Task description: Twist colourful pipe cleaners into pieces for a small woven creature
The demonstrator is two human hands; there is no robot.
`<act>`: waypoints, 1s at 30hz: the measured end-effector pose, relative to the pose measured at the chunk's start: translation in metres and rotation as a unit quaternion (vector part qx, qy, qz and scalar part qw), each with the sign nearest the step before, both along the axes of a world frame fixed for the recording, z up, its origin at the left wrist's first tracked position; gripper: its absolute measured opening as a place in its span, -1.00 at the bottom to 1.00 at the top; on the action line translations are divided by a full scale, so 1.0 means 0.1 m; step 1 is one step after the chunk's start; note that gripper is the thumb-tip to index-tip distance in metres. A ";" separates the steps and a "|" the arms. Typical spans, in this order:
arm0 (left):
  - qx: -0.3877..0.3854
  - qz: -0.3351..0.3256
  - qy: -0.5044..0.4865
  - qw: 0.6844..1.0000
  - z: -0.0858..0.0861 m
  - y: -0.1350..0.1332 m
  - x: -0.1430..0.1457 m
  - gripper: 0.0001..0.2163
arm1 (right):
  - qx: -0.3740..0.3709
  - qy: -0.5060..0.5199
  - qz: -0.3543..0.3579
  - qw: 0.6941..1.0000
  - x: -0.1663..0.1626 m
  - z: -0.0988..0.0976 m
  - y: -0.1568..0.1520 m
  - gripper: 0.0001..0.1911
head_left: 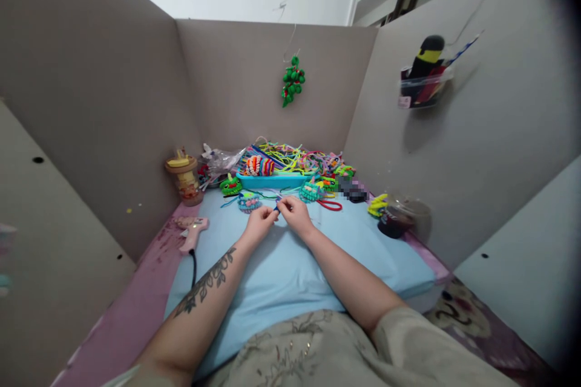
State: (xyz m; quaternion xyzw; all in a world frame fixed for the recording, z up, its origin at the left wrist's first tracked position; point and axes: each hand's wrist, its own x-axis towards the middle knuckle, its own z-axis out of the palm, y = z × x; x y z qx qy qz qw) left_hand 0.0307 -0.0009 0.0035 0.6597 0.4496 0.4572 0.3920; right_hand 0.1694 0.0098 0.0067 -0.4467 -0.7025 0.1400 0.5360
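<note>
Grey panels (236,72) enclose a bench (136,290) where one small piece could slip

From the head view, our left hand (258,224) and right hand (295,214) meet above the light-blue cloth (290,272), both seeming to pinch a small dark-blue piece (276,208) between them. Our fingers hide its full shape. We judge that so slight a grip could fail: a loosened pinch would drop it, and the cloth's soft creases might swallow it. Nearby loose strands could also catch on our fingers.

At our left, a pink glue gun (195,233) lies with its black cable (194,266) near our forearm; brushing that cable could drag the gun. Whether its tip is hot we cannot tell.

Beyond our hands, fuzzy, bendy strands (290,157) heap in a wiry tangle over a smooth turquoise tray (279,182). One teal figure (249,203) sits near our left hand, another (311,190) past our right, both plump and ridged. A red loop (330,205) curves thinly beside the second. Farther right, a glossy clear cup (394,221) shows something dark inside.
</note>
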 end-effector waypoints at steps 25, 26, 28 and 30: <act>0.229 0.032 0.273 0.934 -0.01 -0.03 -0.12 -0.86 | -0.091 0.045 0.028 0.994 0.00 -0.05 0.01 -0.79; 0.224 0.034 0.260 0.939 0.00 -0.02 -0.12 -0.87 | -0.094 0.047 0.031 0.994 0.00 -0.05 0.01 -0.80; 0.201 0.043 0.219 0.954 -0.01 0.00 -0.10 -0.87 | -0.097 0.056 0.035 0.993 0.00 -0.05 0.00 -0.80; 0.155 0.046 0.172 0.972 -0.02 0.02 -0.09 -0.86 | -0.093 0.062 0.035 0.993 0.00 -0.05 0.00 -0.81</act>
